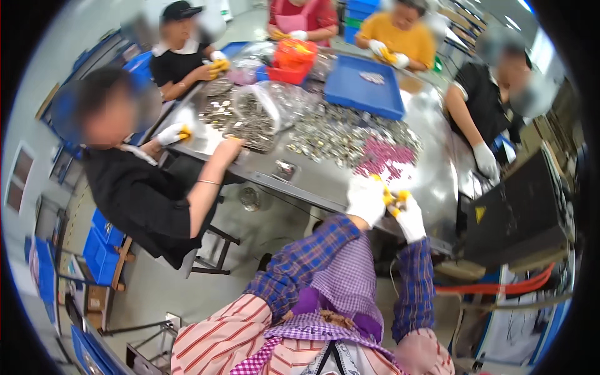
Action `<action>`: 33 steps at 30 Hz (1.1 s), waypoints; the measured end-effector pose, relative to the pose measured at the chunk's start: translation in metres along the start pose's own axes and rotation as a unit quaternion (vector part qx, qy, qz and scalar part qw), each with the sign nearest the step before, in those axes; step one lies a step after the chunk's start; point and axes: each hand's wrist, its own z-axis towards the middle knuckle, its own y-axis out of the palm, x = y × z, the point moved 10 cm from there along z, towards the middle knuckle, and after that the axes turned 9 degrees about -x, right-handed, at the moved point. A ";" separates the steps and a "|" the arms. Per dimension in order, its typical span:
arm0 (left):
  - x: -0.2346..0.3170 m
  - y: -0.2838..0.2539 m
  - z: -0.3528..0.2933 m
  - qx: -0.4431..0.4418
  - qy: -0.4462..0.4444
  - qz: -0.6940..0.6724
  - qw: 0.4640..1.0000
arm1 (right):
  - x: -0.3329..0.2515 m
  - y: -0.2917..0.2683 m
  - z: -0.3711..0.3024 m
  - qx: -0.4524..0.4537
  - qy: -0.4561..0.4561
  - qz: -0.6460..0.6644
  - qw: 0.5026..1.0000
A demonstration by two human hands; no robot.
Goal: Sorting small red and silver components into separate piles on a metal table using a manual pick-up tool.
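My left hand (365,201) and my right hand (410,217) wear white gloves with yellow fingertips. They meet at the near edge of the metal table (434,187), fingers bent and pressed together. Whatever is between the fingertips is too small to make out. Just beyond my hands lies a spread of small magenta pieces (384,154). Behind and left of it stretches a heap of small shiny metal parts (334,134), which the magenta pieces partly overlap.
A blue tray (342,105) holding a few pale pieces sits at the table's far side. Left of it are an orange-red bag (297,53) and a clear bag of metal parts (253,119). Several gloved people surround the table. A dark machine (512,212) stands at right.
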 end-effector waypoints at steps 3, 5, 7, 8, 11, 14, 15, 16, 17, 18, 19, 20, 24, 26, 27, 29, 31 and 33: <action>0.009 0.018 0.004 -0.012 0.026 0.005 1.000 | 0.010 -0.003 -0.006 0.000 0.000 -0.023 1.000; 0.009 0.027 0.007 -0.019 0.047 0.005 0.999 | 0.011 0.000 -0.006 0.003 -0.007 -0.032 0.999; 0.010 0.025 0.003 0.007 0.061 -0.020 0.998 | 0.017 0.004 -0.008 -0.002 0.001 0.029 1.000; 0.009 0.028 0.003 0.012 0.060 -0.020 0.998 | 0.011 0.005 -0.010 -0.002 -0.004 0.027 1.000; 0.007 0.033 0.003 0.044 0.103 -0.033 0.993 | -0.040 0.009 -0.032 0.062 -0.122 -0.104 0.985; 0.009 0.034 0.005 0.053 0.109 -0.032 0.992 | -0.051 0.009 -0.035 0.089 -0.159 -0.157 0.971; 0.009 0.034 0.005 0.051 0.100 -0.026 0.993 | -0.050 0.009 -0.035 0.092 -0.159 -0.165 0.969; 0.009 0.033 0.005 0.049 0.090 -0.019 0.995 | -0.049 0.009 -0.034 0.096 -0.159 -0.174 0.967; 0.009 0.032 0.005 0.047 0.080 -0.013 0.996 | -0.050 0.009 -0.035 0.099 -0.159 -0.182 0.965; 0.010 0.025 0.004 0.048 0.081 -0.013 0.995 | -0.052 0.009 -0.035 0.100 -0.160 -0.183 0.965; 0.011 0.025 0.006 0.013 0.082 -0.008 0.996 | -0.053 0.009 -0.035 0.096 -0.149 -0.189 0.966; 0.012 0.022 0.005 -0.022 0.083 -0.002 0.996 | -0.054 0.011 -0.035 0.091 -0.137 -0.195 0.967; 0.011 0.007 0.003 -0.063 0.096 -0.010 0.993 | -0.051 0.012 -0.036 0.083 -0.112 -0.192 0.971; 0.011 -0.011 0.001 0.001 0.117 -0.050 0.992 | -0.046 0.011 -0.037 0.084 -0.109 -0.166 0.976; 0.010 -0.019 -0.001 0.033 0.128 -0.070 0.989 | -0.044 0.011 -0.038 0.085 -0.108 -0.152 0.979; 0.006 -0.029 -0.002 0.055 0.137 -0.094 0.985 | -0.044 0.011 -0.038 0.081 -0.076 -0.144 0.983; 0.002 -0.042 -0.007 0.101 0.156 -0.142 0.972 | -0.042 0.012 -0.039 0.072 -0.013 -0.129 0.989; -0.006 -0.063 -0.021 0.126 0.124 -0.193 0.965 | -0.037 0.012 -0.040 0.076 0.028 -0.124 0.989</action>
